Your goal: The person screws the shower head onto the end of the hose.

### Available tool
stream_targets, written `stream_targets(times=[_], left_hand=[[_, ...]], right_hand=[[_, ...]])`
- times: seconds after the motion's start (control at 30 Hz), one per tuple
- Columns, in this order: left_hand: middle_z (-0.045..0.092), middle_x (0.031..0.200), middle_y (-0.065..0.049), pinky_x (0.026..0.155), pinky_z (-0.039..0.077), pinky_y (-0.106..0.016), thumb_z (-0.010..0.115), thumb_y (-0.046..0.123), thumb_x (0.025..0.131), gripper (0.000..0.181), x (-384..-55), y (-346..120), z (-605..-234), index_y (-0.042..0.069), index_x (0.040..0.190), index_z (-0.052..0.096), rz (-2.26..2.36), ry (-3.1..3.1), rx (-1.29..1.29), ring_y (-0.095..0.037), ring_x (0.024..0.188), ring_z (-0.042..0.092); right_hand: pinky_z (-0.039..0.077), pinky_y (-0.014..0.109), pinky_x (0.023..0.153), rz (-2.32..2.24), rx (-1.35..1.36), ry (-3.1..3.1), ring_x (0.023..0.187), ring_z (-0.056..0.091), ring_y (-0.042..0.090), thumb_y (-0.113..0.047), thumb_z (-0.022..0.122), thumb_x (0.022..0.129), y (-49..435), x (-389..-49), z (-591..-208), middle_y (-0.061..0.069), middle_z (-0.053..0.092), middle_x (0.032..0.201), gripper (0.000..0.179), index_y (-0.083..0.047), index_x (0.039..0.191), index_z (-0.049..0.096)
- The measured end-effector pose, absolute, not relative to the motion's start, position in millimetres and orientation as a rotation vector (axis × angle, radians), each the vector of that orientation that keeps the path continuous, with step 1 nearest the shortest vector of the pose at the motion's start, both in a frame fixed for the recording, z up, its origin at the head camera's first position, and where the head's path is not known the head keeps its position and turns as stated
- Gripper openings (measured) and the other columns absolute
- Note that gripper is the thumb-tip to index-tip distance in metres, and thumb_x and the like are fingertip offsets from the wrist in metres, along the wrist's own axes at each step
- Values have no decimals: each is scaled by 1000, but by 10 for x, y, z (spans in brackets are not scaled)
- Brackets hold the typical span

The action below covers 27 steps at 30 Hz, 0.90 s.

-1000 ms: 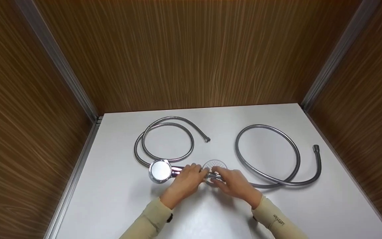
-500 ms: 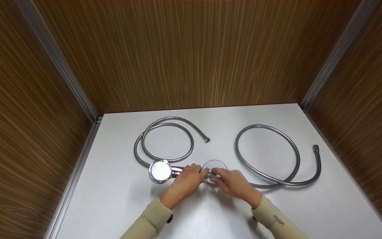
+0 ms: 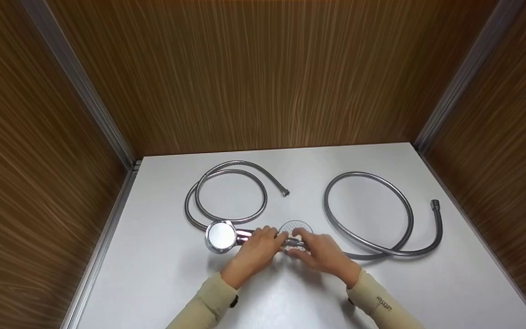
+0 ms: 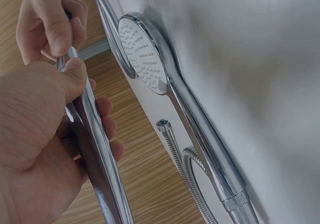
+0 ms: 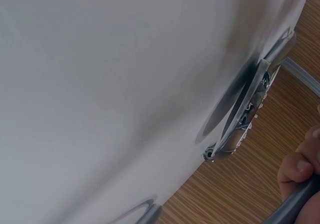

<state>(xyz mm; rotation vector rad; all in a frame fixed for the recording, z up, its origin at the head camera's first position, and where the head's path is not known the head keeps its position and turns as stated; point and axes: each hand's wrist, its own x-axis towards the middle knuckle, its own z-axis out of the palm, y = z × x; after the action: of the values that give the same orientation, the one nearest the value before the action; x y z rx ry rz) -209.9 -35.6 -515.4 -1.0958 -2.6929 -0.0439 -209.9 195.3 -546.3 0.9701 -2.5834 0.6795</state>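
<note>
My left hand (image 3: 258, 244) grips the chrome handle of a handheld shower head (image 3: 221, 236), whose round end points left. At the end of that handle, my right hand (image 3: 321, 251) has thumb and index finger on either side of the grey shower hose's end fitting (image 3: 296, 242). In the left wrist view the two hands meet at this joint, left fingers wrapped around the handle (image 4: 92, 144). A second shower head (image 4: 145, 54), with a white nozzle face, lies on the table just beyond, partly hidden by the hands in the head view.
A grey hose (image 3: 411, 219) loops across the right of the white table (image 3: 153, 274). A thinner metal hose (image 3: 265, 201) is coiled at the left, its free end toward the middle. Wood-grain panels (image 3: 263, 82) close off the back and both sides.
My right thumb and index finger have shifted around the hose fitting and now stand further apart, showing more of it. My left hand and the shower head have stayed in place.
</note>
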Motion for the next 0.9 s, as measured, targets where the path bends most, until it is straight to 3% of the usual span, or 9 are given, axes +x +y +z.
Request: stream_targets(times=[0.23, 0.47, 0.9], left_hand=[[67, 97, -2, 81, 53, -31, 67, 33, 100, 28, -2099, -355, -5148, 17, 123, 63, -72, -2705, -1102, -17, 88, 60], [66, 92, -1, 77, 53, -31, 68, 34, 100, 25, -2087, -360, -5155, 16, 116, 62, -11, -2618, -1091, -17, 84, 60], [65, 90, 0, 74, 51, -30, 67, 37, 100, 26, -2086, -353, -5178, 17, 115, 62, 21, -2580, -1086, -17, 82, 60]], right_hand=[[56, 34, 58, 633, 1019, -2521, 64, 66, 13, -24, 78, 94, 1964, -2105, -5469, -4, 75, 87, 25, -16, 113, 64], [52, 32, 55, 613, 1045, -2484, 61, 57, 9, -28, 76, 96, 1965, -2108, -5477, -7, 72, 83, 21, -17, 109, 63], [45, 26, 54, 620, 1048, -2508, 60, 47, 3, -26, 70, 101, 1959, -2119, -5468, -10, 60, 72, 10, -17, 102, 66]])
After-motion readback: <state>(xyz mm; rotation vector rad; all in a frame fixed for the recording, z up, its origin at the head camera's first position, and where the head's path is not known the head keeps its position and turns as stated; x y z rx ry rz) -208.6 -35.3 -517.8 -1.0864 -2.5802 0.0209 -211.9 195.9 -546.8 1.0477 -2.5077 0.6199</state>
